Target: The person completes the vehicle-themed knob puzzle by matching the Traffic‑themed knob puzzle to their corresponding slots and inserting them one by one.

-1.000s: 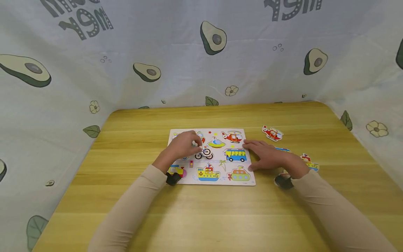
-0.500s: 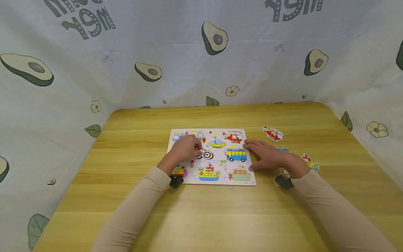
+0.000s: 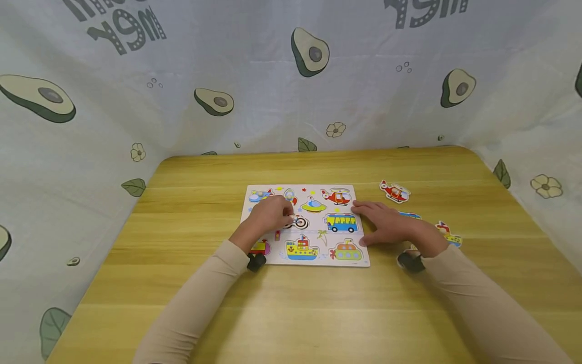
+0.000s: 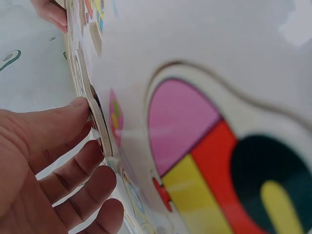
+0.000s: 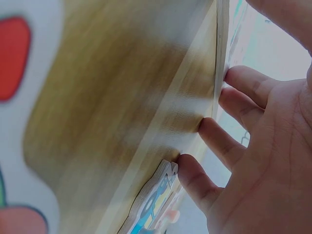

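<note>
Even, diffuse brightness fills the head view, with a pale sheen on the near middle of the yellow wood-grain table (image 3: 300,308) and soft shadows along the inner sides of the beige fabric sleeves (image 3: 195,303). The white avocado-print cloth (image 3: 254,60) looks grey at its far middle and stretched towards the far left corner. In the left wrist view, glare whitens one patch of the white puzzle board with coloured vehicle prints (image 4: 209,39). In the right wrist view, hazy reflections streak the table and the close white-bordered piece with red and green patches (image 5: 14,122) is blurred.

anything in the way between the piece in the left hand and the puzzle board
Nothing visible does. The thin pale-edged flat piece is close to the white rectangular puzzle board, pinched by the left hand. The right hand is at the board's right edge, out of the way.
</note>
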`<action>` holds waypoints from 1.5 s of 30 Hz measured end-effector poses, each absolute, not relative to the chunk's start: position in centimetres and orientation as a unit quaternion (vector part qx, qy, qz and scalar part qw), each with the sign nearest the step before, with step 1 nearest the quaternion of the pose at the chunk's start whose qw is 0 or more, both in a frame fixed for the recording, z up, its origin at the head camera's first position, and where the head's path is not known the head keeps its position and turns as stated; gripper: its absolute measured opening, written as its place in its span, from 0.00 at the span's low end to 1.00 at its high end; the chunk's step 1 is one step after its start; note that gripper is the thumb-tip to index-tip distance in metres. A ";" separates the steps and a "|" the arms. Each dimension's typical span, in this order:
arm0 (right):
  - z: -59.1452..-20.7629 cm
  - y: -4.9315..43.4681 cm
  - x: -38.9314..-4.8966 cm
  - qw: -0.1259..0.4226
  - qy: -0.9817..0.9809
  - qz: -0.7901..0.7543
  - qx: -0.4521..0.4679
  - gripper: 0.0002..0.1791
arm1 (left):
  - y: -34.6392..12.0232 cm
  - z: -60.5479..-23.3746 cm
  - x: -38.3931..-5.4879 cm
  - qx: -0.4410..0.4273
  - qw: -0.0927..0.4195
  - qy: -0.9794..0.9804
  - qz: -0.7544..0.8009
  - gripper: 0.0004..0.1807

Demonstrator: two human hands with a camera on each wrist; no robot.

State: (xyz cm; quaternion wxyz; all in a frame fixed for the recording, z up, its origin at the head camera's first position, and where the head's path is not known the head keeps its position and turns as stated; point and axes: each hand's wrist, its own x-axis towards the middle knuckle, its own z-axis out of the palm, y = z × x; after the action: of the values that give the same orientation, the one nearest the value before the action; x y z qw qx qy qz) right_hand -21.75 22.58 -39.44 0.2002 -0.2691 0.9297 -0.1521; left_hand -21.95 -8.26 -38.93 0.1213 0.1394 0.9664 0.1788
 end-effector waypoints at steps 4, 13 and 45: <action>-39.3 22.5 -21.8 0.199 0.929 -0.153 -0.271 0.50 | -8.0 -38.9 -21.9 0.128 0.125 0.967 0.179 0.06; -39.2 22.5 -21.6 0.196 0.929 -0.154 -0.274 0.50 | -7.3 -39.0 -21.5 0.122 0.123 0.970 0.171 0.07; -39.0 23.1 -21.1 0.117 0.924 -0.210 -0.299 0.37 | -13.5 -37.9 -18.1 0.206 0.009 0.964 0.166 0.14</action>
State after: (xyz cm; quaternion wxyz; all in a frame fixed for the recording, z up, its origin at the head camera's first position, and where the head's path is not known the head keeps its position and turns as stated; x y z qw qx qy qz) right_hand -21.11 23.11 -39.02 0.1170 -0.2991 0.9235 -0.2098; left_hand -18.12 -13.54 -37.92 0.0089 0.2062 0.9644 0.1656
